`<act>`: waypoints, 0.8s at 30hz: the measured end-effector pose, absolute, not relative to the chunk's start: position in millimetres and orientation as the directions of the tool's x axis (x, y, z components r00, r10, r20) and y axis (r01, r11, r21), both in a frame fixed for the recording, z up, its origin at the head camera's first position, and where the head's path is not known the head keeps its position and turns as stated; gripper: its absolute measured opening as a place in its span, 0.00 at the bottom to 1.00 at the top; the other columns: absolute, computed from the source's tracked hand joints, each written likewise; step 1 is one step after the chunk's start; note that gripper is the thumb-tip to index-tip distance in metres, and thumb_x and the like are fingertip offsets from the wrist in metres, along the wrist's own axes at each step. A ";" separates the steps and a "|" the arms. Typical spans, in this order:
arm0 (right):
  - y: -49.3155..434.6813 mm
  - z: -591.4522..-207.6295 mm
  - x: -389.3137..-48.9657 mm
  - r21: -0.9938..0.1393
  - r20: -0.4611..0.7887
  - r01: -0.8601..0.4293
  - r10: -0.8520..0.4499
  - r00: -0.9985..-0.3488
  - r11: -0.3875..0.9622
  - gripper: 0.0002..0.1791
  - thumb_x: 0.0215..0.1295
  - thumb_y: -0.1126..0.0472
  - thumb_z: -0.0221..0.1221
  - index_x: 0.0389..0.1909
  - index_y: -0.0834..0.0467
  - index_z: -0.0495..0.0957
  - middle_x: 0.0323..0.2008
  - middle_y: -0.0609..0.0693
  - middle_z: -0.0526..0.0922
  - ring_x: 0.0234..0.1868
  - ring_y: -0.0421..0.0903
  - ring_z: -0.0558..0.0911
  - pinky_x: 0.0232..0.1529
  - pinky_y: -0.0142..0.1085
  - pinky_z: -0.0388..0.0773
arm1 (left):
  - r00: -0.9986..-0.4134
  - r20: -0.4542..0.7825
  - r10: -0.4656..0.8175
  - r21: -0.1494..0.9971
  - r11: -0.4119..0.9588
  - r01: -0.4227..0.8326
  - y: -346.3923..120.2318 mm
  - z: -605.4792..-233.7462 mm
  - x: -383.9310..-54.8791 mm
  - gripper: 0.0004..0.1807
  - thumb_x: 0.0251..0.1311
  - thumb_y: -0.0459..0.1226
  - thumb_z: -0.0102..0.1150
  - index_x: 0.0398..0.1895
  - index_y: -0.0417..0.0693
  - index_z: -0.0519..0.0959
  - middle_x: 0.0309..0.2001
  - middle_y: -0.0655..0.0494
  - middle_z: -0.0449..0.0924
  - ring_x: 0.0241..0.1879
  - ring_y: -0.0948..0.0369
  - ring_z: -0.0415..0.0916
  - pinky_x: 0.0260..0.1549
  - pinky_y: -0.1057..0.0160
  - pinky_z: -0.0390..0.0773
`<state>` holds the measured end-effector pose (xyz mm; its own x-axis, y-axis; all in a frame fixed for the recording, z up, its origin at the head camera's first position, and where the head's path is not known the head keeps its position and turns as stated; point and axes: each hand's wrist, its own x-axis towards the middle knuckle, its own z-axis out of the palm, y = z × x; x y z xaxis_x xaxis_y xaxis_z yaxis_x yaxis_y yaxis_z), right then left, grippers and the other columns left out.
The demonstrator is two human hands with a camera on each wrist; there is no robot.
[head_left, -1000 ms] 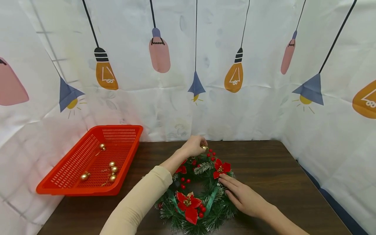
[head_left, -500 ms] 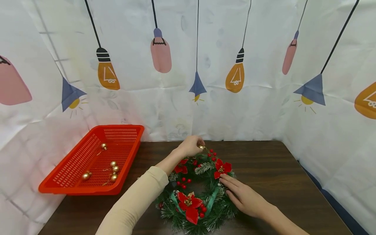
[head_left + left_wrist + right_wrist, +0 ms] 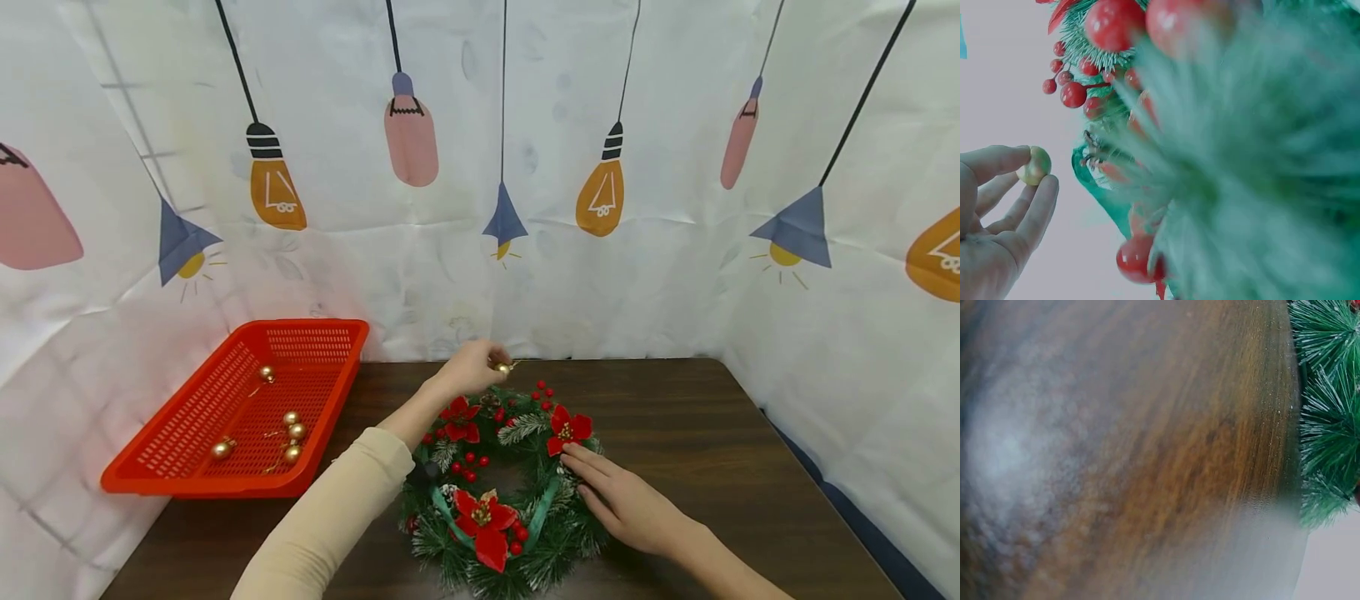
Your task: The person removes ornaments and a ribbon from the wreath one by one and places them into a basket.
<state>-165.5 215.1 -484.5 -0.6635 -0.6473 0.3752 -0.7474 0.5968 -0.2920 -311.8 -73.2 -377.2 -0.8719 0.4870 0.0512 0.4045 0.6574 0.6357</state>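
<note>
A green Christmas wreath [image 3: 551, 542] with red poinsettias, red berries and a green ribbon lies on the dark wooden table. My left hand [image 3: 475, 367] pinches a small gold ball ornament [image 3: 503, 368] just beyond the wreath's far left side; a short gold string sticks out to its right. In the left wrist view, thumb and fingertips hold the gold ball [image 3: 1035, 166] beside the red berries [image 3: 1074, 94]. Straight fingers of my right hand [image 3: 626, 504] rest on the wreath's right side, at the red poinsettia [image 3: 568, 428]. The right wrist view shows only green needles [image 3: 1332, 419] and the tabletop.
A red plastic basket [image 3: 330, 417] stands at the left of the table [image 3: 697, 433], with several gold ball ornaments [image 3: 292, 418] inside. Behind the table hangs a white curtain [image 3: 450, 275] printed with lamps.
My left hand has drawn back to the left and slightly up from the far berries, bringing the gold ball ornament along. The right hand stays in place on the wreath.
</note>
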 end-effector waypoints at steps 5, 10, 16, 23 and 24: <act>215.3 -483.9 -165.1 -0.292 0.372 -0.745 -0.646 -0.666 0.600 0.25 0.79 0.60 0.56 0.73 0.60 0.69 0.74 0.54 0.67 0.72 0.52 0.70 0.58 0.48 0.79 | -0.877 0.063 0.476 0.700 0.605 0.378 -82.7 -373.2 -311.2 0.11 0.70 0.30 0.62 0.53 0.40 0.84 0.48 0.48 0.82 0.49 0.50 0.81 0.43 0.56 0.82; 215.5 -485.1 -165.4 -0.286 0.381 -0.749 -0.646 -0.661 0.597 0.25 0.78 0.61 0.56 0.73 0.61 0.70 0.74 0.55 0.68 0.72 0.53 0.70 0.58 0.48 0.79 | -0.882 0.071 0.467 0.714 0.594 0.372 -96.1 -371.7 -311.9 0.12 0.70 0.32 0.62 0.54 0.39 0.83 0.48 0.50 0.82 0.49 0.51 0.81 0.41 0.56 0.82; 216.6 -486.5 -165.3 -0.286 0.372 -0.742 -0.643 -0.669 0.606 0.25 0.79 0.60 0.56 0.73 0.60 0.70 0.74 0.54 0.67 0.72 0.52 0.70 0.58 0.48 0.79 | -0.882 0.107 0.458 0.710 0.586 0.390 -108.8 -368.6 -311.5 0.12 0.69 0.32 0.63 0.53 0.39 0.83 0.48 0.48 0.83 0.49 0.50 0.81 0.38 0.57 0.83; 216.0 -486.6 -165.1 -0.284 0.374 -0.741 -0.642 -0.670 0.608 0.26 0.79 0.60 0.56 0.74 0.59 0.69 0.74 0.54 0.67 0.72 0.52 0.70 0.58 0.48 0.79 | -0.888 0.114 0.446 0.740 0.559 0.376 -119.9 -362.8 -307.1 0.14 0.68 0.33 0.63 0.54 0.37 0.83 0.48 0.46 0.82 0.47 0.48 0.81 0.30 0.57 0.82; 215.8 -486.5 -165.0 -0.285 0.373 -0.741 -0.642 -0.670 0.608 0.26 0.79 0.60 0.56 0.74 0.59 0.69 0.74 0.54 0.67 0.72 0.52 0.69 0.58 0.48 0.79 | -0.887 0.120 0.446 0.743 0.553 0.378 -121.8 -362.1 -306.8 0.14 0.68 0.32 0.63 0.54 0.36 0.82 0.48 0.46 0.82 0.47 0.48 0.81 0.31 0.57 0.82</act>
<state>-165.0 215.8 -486.5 -0.6697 -0.6421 0.3732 -0.7414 0.6075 -0.2851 -306.8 -121.8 -362.1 -0.8870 0.4459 0.1199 0.3782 0.5526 0.7427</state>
